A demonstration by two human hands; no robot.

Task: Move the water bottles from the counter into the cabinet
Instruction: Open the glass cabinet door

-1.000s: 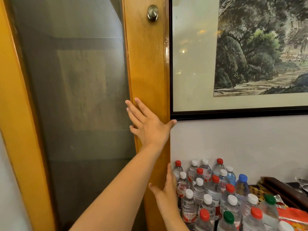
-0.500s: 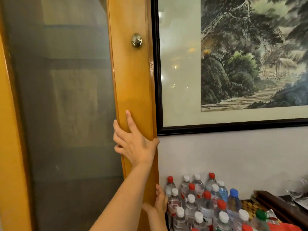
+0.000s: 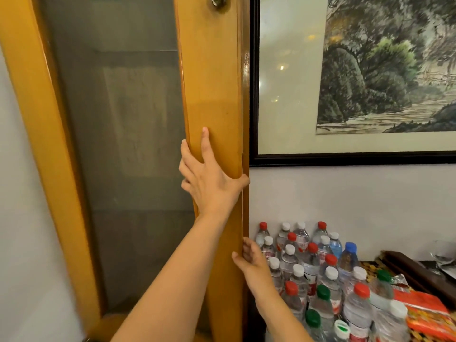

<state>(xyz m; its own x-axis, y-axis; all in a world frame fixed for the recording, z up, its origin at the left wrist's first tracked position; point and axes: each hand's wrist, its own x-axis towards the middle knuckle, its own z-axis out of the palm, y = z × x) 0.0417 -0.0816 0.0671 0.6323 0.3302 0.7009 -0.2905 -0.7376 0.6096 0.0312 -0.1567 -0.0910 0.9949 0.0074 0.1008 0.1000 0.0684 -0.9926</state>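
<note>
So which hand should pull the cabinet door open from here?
Probably the right hand: its fingers are at the cabinet door free edge, ready to pull. The left hand lies across the door stile, higher up.

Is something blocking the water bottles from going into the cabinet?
Yes. The wooden, glass-panelled cabinet door looks closed. The left hand rests on its frame; the right hand touches its edge, beside the clear plastic water bottles.
</note>
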